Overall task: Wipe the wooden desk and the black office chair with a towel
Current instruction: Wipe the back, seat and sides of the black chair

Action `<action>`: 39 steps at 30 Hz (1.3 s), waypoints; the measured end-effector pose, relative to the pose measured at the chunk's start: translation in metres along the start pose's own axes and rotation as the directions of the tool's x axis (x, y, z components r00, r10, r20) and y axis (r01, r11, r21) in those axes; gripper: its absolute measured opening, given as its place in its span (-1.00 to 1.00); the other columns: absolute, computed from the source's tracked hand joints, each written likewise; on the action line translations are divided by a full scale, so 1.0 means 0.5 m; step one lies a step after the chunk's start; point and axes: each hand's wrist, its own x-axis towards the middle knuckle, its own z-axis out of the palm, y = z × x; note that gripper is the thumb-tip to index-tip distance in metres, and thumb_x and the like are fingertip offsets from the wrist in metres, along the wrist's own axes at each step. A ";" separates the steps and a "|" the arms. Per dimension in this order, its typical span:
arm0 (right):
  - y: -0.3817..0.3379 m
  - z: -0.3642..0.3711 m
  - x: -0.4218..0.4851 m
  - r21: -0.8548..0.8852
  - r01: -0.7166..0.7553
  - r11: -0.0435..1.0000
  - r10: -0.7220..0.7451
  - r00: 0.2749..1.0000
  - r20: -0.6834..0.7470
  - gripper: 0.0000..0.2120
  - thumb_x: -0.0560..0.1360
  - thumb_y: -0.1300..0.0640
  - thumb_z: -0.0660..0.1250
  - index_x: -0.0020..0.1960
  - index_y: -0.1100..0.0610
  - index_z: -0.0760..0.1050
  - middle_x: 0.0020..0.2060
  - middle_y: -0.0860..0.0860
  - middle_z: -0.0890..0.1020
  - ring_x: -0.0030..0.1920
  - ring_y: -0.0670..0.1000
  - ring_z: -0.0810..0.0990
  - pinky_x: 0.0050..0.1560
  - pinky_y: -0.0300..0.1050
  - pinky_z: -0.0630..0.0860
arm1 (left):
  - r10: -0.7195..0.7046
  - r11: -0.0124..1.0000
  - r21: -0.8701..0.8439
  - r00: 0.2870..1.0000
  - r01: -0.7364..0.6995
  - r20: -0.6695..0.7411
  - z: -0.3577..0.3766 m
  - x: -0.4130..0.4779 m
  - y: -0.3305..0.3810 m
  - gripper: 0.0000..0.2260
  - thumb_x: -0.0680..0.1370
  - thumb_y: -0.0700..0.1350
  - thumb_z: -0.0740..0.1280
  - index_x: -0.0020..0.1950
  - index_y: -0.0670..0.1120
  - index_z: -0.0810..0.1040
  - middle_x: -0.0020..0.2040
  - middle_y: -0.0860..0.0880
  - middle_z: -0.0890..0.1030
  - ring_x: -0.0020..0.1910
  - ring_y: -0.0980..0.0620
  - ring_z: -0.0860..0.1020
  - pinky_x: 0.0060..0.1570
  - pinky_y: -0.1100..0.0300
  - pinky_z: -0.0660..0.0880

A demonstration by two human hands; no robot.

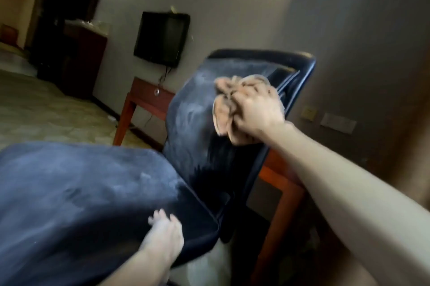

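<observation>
Left hand [162, 232]: nearest, low centre; fingers loose and slightly spread, tips resting on the seat edge of the black office chair [81, 192], gripping nothing.
Seat: dusty, grey-streaked, lower left.
Backrest [193, 137]: tilted, centre, also dust-smeared.
Right hand [256, 113]: arm outstretched; fingers curled tight round a bunched tan towel [223, 109], pressed against the upper right of the backrest.
Wooden desk [282, 192]: reddish, just behind the backrest.
Television [162, 38]: dark, wall-mounted, beyond.
Wall sockets [337, 120]: far right, blurred.
</observation>
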 end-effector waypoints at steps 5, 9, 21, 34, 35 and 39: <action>0.000 0.004 -0.063 0.053 -0.024 0.998 0.021 0.998 0.051 -0.58 0.46 -0.11 0.27 0.27 0.01 0.52 0.38 0.06 0.53 0.47 0.22 0.34 0.50 0.20 0.20 | 0.039 0.991 0.136 0.979 -0.012 -0.199 0.020 -0.048 -0.012 -0.51 0.70 -0.23 0.10 0.54 -0.49 0.06 0.38 -0.51 0.37 0.38 -0.42 0.39 0.28 -0.18 0.41; -0.060 0.003 -0.105 0.081 0.045 0.996 -0.048 0.998 0.042 -0.59 0.44 -0.11 0.27 0.20 0.04 0.58 0.24 0.11 0.59 0.34 0.27 0.42 0.42 0.24 0.29 | -0.013 0.983 0.174 0.977 0.051 -0.212 0.053 -0.075 -0.011 -0.45 0.72 -0.18 0.11 0.60 -0.36 -0.06 0.50 -0.58 0.14 0.50 -0.48 0.24 0.42 -0.27 0.31; -0.178 0.051 -0.182 0.155 0.225 0.962 -0.223 0.974 -0.026 -0.66 0.50 -0.10 0.30 0.20 0.01 0.60 0.23 0.03 0.60 0.34 0.22 0.46 0.35 0.19 0.33 | 0.079 0.952 0.306 0.961 0.006 -0.264 0.107 -0.141 -0.050 -0.50 0.61 -0.27 0.22 0.56 -0.31 0.24 0.34 -0.45 0.49 0.26 -0.29 0.58 0.20 -0.05 0.58; -0.175 -0.097 -0.193 0.063 0.101 0.993 -0.098 0.994 -0.044 -0.74 0.50 -0.04 0.38 0.09 0.10 0.54 0.07 0.10 0.63 0.20 0.26 0.48 0.07 0.13 0.34 | 0.062 0.981 -0.166 0.977 -0.097 -0.205 -0.141 -0.196 -0.128 -0.30 0.38 0.61 0.13 0.23 0.15 0.61 0.08 0.02 0.71 0.10 -0.10 0.66 -0.06 0.09 0.46; -0.164 -0.113 -0.186 0.034 0.090 0.995 -0.087 0.993 -0.080 -0.72 0.50 -0.03 0.37 0.12 0.12 0.56 0.11 0.13 0.63 0.21 0.27 0.47 0.10 0.15 0.36 | 0.016 0.976 -0.209 0.971 -0.068 -0.240 -0.165 -0.177 -0.142 -0.31 0.39 0.60 0.12 0.24 0.16 0.61 0.13 0.03 0.70 0.15 -0.10 0.65 -0.02 0.07 0.46; -0.057 -0.172 -0.133 -0.028 -0.019 0.999 0.010 0.964 -0.265 -0.66 0.48 -0.02 0.34 0.20 0.10 0.56 0.26 0.14 0.60 0.26 0.30 0.45 0.16 0.20 0.35 | -0.156 0.881 -0.472 0.955 0.019 -0.253 -0.186 -0.086 -0.160 -0.44 0.52 0.49 0.19 0.29 0.14 0.59 0.21 0.02 0.66 0.22 -0.12 0.60 0.19 -0.02 0.51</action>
